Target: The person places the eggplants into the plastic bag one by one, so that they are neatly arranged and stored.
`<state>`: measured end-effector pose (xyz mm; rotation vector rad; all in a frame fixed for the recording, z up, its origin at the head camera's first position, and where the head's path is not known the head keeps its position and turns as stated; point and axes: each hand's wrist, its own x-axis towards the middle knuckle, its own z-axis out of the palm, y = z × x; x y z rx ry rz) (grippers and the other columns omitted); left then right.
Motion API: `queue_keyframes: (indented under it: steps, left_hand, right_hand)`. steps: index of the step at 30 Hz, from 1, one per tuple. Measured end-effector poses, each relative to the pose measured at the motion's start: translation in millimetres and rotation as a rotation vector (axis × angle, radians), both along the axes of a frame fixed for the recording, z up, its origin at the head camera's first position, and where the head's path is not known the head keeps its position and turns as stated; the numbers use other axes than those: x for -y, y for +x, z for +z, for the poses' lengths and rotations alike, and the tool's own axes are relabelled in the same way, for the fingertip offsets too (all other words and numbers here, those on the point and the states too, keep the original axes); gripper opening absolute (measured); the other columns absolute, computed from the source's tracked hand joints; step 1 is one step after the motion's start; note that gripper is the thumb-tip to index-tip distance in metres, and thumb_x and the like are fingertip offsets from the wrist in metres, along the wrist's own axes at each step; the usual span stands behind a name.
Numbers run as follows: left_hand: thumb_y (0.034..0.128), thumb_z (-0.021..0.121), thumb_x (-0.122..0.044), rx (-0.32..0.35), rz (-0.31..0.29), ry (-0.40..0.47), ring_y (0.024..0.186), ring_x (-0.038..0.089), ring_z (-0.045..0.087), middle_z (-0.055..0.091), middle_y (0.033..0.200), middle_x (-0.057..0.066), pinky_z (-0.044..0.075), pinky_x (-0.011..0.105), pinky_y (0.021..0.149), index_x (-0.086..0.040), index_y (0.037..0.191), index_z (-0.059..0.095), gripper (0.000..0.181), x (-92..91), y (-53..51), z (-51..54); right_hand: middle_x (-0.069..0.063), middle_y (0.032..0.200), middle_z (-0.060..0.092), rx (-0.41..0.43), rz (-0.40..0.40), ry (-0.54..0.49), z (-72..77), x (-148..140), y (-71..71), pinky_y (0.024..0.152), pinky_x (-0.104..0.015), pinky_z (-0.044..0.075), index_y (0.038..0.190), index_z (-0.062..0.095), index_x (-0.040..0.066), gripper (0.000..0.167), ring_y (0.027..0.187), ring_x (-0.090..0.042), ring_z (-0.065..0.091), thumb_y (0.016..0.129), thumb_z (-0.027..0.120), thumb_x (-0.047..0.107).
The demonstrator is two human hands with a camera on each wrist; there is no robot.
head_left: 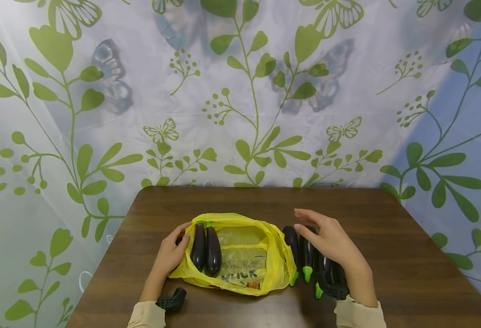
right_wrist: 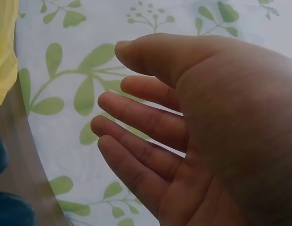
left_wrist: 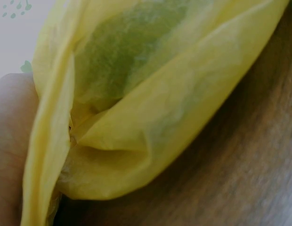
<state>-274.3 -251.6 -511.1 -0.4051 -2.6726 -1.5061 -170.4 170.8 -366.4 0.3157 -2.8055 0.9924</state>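
Observation:
A yellow plastic bag (head_left: 279,255) lies on the table with its mouth spread wide. Two dark eggplants (head_left: 213,253) rest side by side in its left part, green stem ends toward the far side. My left hand (head_left: 173,252) grips the bag's left edge; the left wrist view shows the yellow film (left_wrist: 150,127) bunched beside the hand. My right hand (right_wrist: 183,136) has its fingers relaxed and apart, with nothing between them. In the head view it hovers over a row of several more eggplants (head_left: 307,255) right of the bag, partly covering them.
The brown wooden table (head_left: 408,255) has rounded far corners. Behind it hangs a pale curtain (head_left: 207,114) with green leaves and butterflies. Black wrist devices (head_left: 172,300) are worn on both wrists.

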Motion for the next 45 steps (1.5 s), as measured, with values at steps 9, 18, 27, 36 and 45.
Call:
queue_keyframes:
  steps: [9, 18, 27, 36, 45]
  left_hand:
    - [0.1061, 0.059, -0.019, -0.005, -0.003, -0.007, 0.134, 0.040, 0.055, 0.057, 0.147, 0.020, 0.045, 0.061, 0.107, -0.019, 0.147, 0.058, 0.040, 1.0, 1.9, -1.5]
    - [0.1058, 0.059, -0.018, -0.016, -0.009, -0.002, 0.134, 0.041, 0.055, 0.058, 0.146, 0.020, 0.045, 0.061, 0.107, -0.017, 0.146, 0.058, 0.040, 1.7, 4.0, -1.8]
    - [0.1059, 0.059, -0.018, -0.019, -0.008, -0.003, 0.131, 0.039, 0.058, 0.060, 0.143, 0.019, 0.047, 0.060, 0.105, -0.017, 0.146, 0.058, 0.040, 1.5, 4.4, -1.4]
    - [0.1056, 0.059, -0.017, -0.023, -0.013, 0.007, 0.127, 0.037, 0.060, 0.063, 0.139, 0.017, 0.049, 0.059, 0.103, -0.017, 0.146, 0.058, 0.040, 2.0, 3.0, -0.3]
    - [0.1060, 0.059, -0.019, 0.017, -0.007, 0.008, 0.129, 0.036, 0.059, 0.062, 0.142, 0.015, 0.048, 0.057, 0.105, -0.018, 0.146, 0.057, 0.041, 2.0, 0.2, 1.4]
  right_hand:
    - [-0.016, 0.139, 0.065, -0.004, -0.038, 0.010, -1.3, -9.1, 5.9, 0.098, -0.056, 0.053, 0.148, 0.055, 0.005, 0.051, 0.122, -0.038, 0.065, 0.103, 0.066, 0.026]
    - [-0.019, 0.140, 0.064, 0.006, -0.086, 0.020, 0.8, -17.6, 11.3, 0.100, -0.058, 0.052, 0.148, 0.053, 0.004, 0.052, 0.124, -0.039, 0.064, 0.103, 0.065, 0.027]
    - [-0.023, 0.141, 0.062, 0.015, -0.117, 0.029, 1.5, -27.0, 13.2, 0.098, -0.058, 0.052, 0.149, 0.052, 0.001, 0.054, 0.123, -0.043, 0.063, 0.104, 0.063, 0.030]
    - [-0.023, 0.145, 0.058, 0.071, -0.157, 0.040, 1.9, -36.5, 14.3, 0.099, -0.060, 0.051, 0.151, 0.049, 0.002, 0.058, 0.125, -0.045, 0.061, 0.105, 0.061, 0.036]
    - [-0.025, 0.145, 0.057, 0.115, -0.174, 0.051, 0.1, -42.5, 13.3, 0.096, -0.058, 0.053, 0.151, 0.048, 0.001, 0.060, 0.123, -0.045, 0.063, 0.104, 0.062, 0.036]
